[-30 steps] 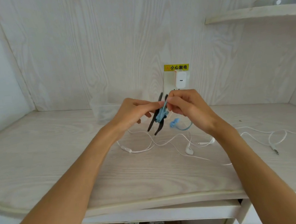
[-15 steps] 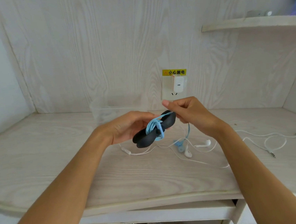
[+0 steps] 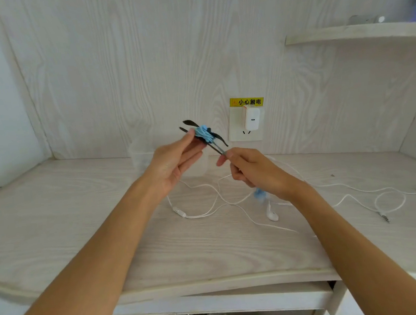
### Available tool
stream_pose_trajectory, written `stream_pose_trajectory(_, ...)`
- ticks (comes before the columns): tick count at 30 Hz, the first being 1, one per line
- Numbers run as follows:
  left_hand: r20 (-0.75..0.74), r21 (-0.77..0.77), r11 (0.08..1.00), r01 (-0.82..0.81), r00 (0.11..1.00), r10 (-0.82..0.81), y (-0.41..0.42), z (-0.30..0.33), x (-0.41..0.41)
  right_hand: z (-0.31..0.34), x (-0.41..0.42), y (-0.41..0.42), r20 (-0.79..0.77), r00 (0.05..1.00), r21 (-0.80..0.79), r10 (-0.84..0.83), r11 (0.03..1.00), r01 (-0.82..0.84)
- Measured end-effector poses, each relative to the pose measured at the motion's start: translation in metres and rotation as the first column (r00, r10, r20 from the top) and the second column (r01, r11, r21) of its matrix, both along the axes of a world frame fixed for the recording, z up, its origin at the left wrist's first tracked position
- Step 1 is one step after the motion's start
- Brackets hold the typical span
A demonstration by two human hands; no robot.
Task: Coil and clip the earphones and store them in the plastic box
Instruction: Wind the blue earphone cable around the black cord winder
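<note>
The black clip (image 3: pixel 203 135), wound at its middle with blue cable (image 3: pixel 205 133), is held in the air in front of the socket (image 3: pixel 245 125). The left hand (image 3: pixel 174 160) supports it with fingers nearly straight, fingertips against the coil. The right hand (image 3: pixel 254 170) pinches the clip's lower end (fingers curled). Blue earbuds (image 3: pixel 259 194) hang under the right wrist. The clip is thin, flat and tapered. White earphones (image 3: pixel 273 215) lie loose on the pale wood-grain desk (image 3: pixel 81 220) below the socket. The clear plastic box (image 3: pixel 140 155) stands left of it.
</note>
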State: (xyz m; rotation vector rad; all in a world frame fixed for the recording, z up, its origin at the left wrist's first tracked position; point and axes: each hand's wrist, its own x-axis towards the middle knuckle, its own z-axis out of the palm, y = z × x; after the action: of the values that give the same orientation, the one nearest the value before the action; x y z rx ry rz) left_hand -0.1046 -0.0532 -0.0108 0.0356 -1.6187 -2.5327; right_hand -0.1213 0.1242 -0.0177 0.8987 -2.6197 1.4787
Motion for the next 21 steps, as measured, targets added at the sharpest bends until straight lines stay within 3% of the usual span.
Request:
stream_pose_trajectory(7,-0.211,-0.307,0.886,-0.348,0.932,0.294,0.004,-0.003,0.002,0.002,0.0,0.005,-0.118,0.993,0.04,0.021,0.999,-0.016)
stream_pose_trajectory(11,-0.206,-0.367,0.821,-0.436,0.899,0.385,0.0,-0.003,0.001,0.011,0.005,0.01,-0.027,0.999,-0.076,0.038,0.996,-0.04)
stream_pose_trajectory(13,-0.2,-0.335,0.827,-0.452,0.891,0.407,0.001,-0.003,0.0,0.015,0.002,0.012,0.054,0.995,-0.098,0.089,0.992,-0.083)
stream_pose_trajectory(16,-0.139,-0.063,0.899,-0.434,0.895,0.423,-0.004,0.002,0.003,0.013,-0.001,0.015,0.138,0.981,-0.128,0.138,0.985,-0.12)
stream_pose_trajectory(18,-0.131,0.027,0.902,-0.43,0.893,0.43,-0.006,0.003,0.004,0.005,-0.004,0.015,0.035,0.998,0.019,0.05,0.999,-0.051)
stream_pose_trajectory(21,-0.148,-0.011,0.907,-0.42,0.898,0.414,-0.004,0.002,0.003,-0.009,-0.016,0.012,-0.219,0.97,0.18,-0.103,0.973,0.144)
